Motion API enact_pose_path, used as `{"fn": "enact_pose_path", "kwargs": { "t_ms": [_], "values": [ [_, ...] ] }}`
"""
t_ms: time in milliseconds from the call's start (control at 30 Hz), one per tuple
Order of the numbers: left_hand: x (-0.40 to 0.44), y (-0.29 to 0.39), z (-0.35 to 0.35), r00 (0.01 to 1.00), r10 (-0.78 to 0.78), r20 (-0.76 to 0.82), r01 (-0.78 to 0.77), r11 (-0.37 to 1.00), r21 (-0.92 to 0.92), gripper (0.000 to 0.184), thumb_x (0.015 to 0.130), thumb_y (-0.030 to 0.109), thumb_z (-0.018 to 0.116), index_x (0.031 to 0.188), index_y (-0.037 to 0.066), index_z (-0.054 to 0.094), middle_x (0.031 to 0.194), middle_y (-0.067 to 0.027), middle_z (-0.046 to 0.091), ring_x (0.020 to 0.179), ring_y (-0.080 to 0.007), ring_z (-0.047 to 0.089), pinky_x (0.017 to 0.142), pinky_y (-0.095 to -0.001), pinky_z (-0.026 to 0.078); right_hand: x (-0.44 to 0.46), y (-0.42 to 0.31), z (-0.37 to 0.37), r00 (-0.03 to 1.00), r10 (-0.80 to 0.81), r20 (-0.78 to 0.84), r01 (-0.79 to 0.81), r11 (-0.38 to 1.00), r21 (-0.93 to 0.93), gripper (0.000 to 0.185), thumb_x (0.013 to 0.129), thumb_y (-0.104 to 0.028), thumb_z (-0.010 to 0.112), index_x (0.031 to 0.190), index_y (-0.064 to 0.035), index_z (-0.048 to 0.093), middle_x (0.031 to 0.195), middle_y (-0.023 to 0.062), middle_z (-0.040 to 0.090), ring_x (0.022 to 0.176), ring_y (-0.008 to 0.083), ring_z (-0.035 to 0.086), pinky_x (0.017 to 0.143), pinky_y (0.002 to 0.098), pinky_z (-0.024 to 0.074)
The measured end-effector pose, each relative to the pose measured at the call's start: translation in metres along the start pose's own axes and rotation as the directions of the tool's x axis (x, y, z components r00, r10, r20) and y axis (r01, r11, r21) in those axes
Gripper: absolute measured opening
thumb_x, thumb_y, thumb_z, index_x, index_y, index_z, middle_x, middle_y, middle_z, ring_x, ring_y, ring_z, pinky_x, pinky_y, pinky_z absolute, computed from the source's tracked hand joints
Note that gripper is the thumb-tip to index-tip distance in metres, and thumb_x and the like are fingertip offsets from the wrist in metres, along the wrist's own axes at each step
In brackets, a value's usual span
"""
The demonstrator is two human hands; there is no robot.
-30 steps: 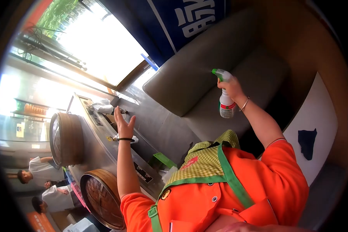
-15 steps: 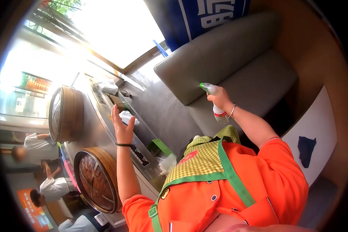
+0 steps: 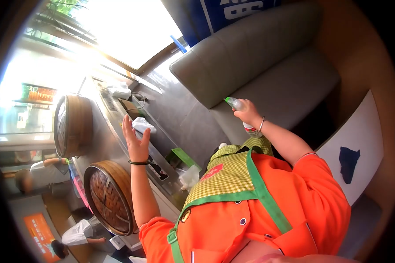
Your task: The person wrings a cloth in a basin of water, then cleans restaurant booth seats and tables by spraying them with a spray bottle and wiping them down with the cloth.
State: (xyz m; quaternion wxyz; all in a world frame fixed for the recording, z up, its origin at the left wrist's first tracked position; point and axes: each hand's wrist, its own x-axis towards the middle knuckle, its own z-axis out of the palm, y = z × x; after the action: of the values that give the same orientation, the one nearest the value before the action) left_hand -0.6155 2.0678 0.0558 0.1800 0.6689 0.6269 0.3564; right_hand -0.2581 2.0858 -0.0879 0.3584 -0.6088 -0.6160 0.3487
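My right hand is wrapped round a spray bottle with a green-tipped nozzle, held at the near end of the grey bench seat. Part of the bottle is hidden behind my fingers. My left hand is raised with its fingers stretched out and its thumb apart, holding nothing. It is beside the steel counter, close to a crumpled white bag. On the counter stand two round bamboo steamers, the nearer one with a woven lid and the farther one.
A grey padded bench runs along the right. At the lower right, a dark blue cloth lies on a white table. A green box sits below the counter. Two people are beyond the counter.
My view has shifted slightly. The people beyond the counter have changed position. My right hand still grips the spray bottle, now tilted somewhat differently, and my left hand stays raised and open.
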Motion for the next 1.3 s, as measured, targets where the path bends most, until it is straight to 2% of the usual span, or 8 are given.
{"fn": "enact_pose_path", "kwargs": {
  "t_ms": [200,267,400,600,833,1000,1100,1300],
  "values": [
    [-0.002,0.006,-0.007,1.0,-0.019,0.002,0.019,1.0,-0.018,0.072,0.076,0.008,0.063,0.137,0.01,0.023,0.137,-0.0077,0.026,0.123,-0.0267,0.033,0.099,-0.0428,0.029,-0.002,0.046,-0.005,0.987,0.113,-0.111,-0.115,0.993,-0.008,0.015,0.062,-0.016,0.058,0.071,-0.0034,0.057,0.071,0.0143,0.06,0.07,0.0335,0.055,0.066,0.0406,0.0446],
    [-0.002,0.01,-0.011,1.0,-0.026,-0.009,0.026,1.0,-0.002,0.071,0.078,0.011,0.062,0.137,0.013,0.022,0.136,-0.0086,0.027,0.125,-0.0248,0.031,0.1,-0.0417,0.028,-0.003,0.046,-0.015,0.988,0.144,-0.047,-0.126,0.954,0.271,0.016,0.063,-0.015,0.059,0.073,-0.0026,0.058,0.069,0.0143,0.061,0.067,0.0309,0.058,0.064,0.0375,0.0455],
    [0.002,0.016,-0.01,1.0,-0.027,-0.015,0.027,1.0,-0.004,0.07,0.079,0.012,0.061,0.137,0.012,0.023,0.136,-0.0092,0.028,0.124,-0.0254,0.032,0.099,-0.0412,0.028,0.007,0.048,-0.034,0.963,0.108,-0.247,-0.071,0.985,0.157,0.014,0.063,-0.012,0.059,0.073,-0.0024,0.059,0.067,0.0125,0.061,0.063,0.0259,0.059,0.063,0.0327,0.0456],
    [0.01,0.018,-0.003,1.0,-0.009,0.013,0.009,1.0,0.01,0.07,0.079,0.013,0.062,0.137,0.012,0.023,0.136,-0.0091,0.028,0.124,-0.0257,0.033,0.099,-0.0403,0.029,0.018,0.043,-0.057,0.922,0.205,-0.328,-0.023,0.875,0.483,0.01,0.064,-0.01,0.058,0.07,-0.0026,0.057,0.061,0.0054,0.057,0.059,0.0142,0.054,0.057,0.0285,0.0421],
    [0.018,0.022,0.009,0.999,-0.008,0.053,0.007,1.0,0.02,0.071,0.079,0.011,0.061,0.138,0.012,0.022,0.136,-0.0099,0.028,0.124,-0.0263,0.032,0.1,-0.041,0.028,-0.004,0.061,-0.066,0.895,0.408,-0.183,-0.336,0.883,0.327,0.016,0.061,-0.015,0.06,0.073,-0.0057,0.062,0.063,0.007,0.061,0.059,0.0161,0.058,0.056,0.0305,0.0431],
    [0.026,0.028,0.019,0.996,-0.008,0.09,0.006,1.0,0.025,0.072,0.078,0.01,0.062,0.138,0.013,0.022,0.136,-0.0103,0.027,0.124,-0.0262,0.032,0.099,-0.0414,0.029,-0.028,0.107,-0.035,0.941,0.283,-0.184,-0.228,0.935,0.27,0.016,0.063,-0.017,0.059,0.074,-0.0056,0.062,0.068,0.0108,0.063,0.063,0.0227,0.061,0.059,0.034,0.0448],
    [0.029,0.033,0.022,0.992,-0.004,0.122,-0.002,0.999,0.043,0.072,0.078,0.009,0.062,0.138,0.013,0.022,0.137,-0.0105,0.026,0.124,-0.0263,0.032,0.099,-0.0418,0.029,-0.035,0.125,-0.028,0.858,0.468,-0.212,-0.402,0.869,0.29,0.015,0.063,-0.016,0.06,0.073,-0.0049,0.061,0.067,0.0098,0.062,0.062,0.0213,0.06,0.058,0.033,0.0443],
    [0.034,0.041,0.029,0.987,0.006,0.163,-0.013,0.999,0.043,0.074,0.077,0.007,0.062,0.138,0.013,0.021,0.139,-0.01,0.022,0.125,-0.0278,0.031,0.099,-0.0451,0.029,-0.01,0.123,-0.063,0.822,0.459,-0.337,-0.174,0.766,0.619,0.01,0.062,-0.012,0.06,0.068,-0.0042,0.059,0.059,0.0033,0.056,0.057,0.0133,0.053,0.054,0.0288,0.0408]
  ]
}}
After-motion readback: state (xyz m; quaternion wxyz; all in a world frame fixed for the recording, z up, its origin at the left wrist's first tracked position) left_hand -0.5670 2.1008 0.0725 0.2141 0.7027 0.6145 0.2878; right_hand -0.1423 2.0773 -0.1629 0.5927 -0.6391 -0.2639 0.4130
